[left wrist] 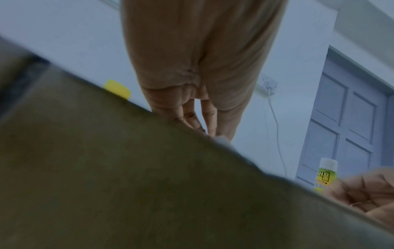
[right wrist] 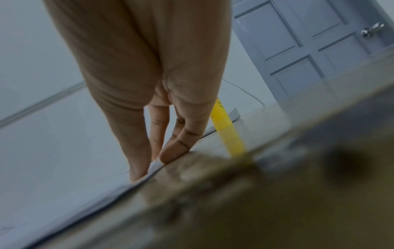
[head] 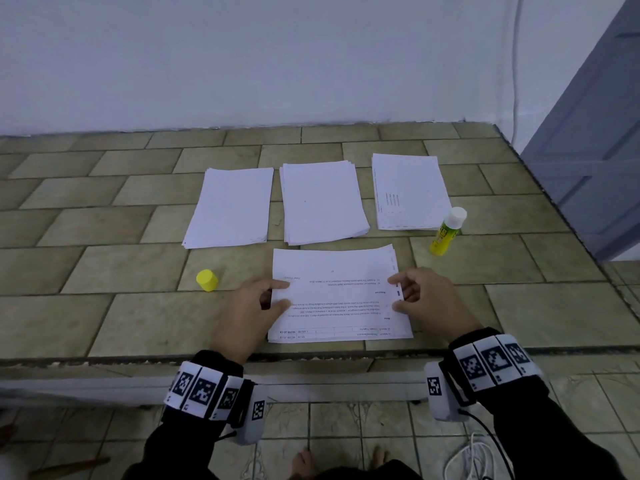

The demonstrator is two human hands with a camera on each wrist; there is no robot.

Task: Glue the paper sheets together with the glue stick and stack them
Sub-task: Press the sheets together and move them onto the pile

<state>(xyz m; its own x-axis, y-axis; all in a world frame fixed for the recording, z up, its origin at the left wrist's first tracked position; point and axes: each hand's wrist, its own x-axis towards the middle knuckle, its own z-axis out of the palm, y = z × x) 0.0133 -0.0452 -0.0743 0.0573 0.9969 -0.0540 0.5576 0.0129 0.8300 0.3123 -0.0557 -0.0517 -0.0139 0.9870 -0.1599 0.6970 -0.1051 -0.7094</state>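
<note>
- The printed sheets lay at 6 o'clock on the tiled surface, near its front edge.
- The left hand pinched their left edge; the right hand pinched the right edge.
- The glue stick stood uncapped at 3 o'clock, its yellow cap at 9.
- Three paper stacks sat at 12.
</note>
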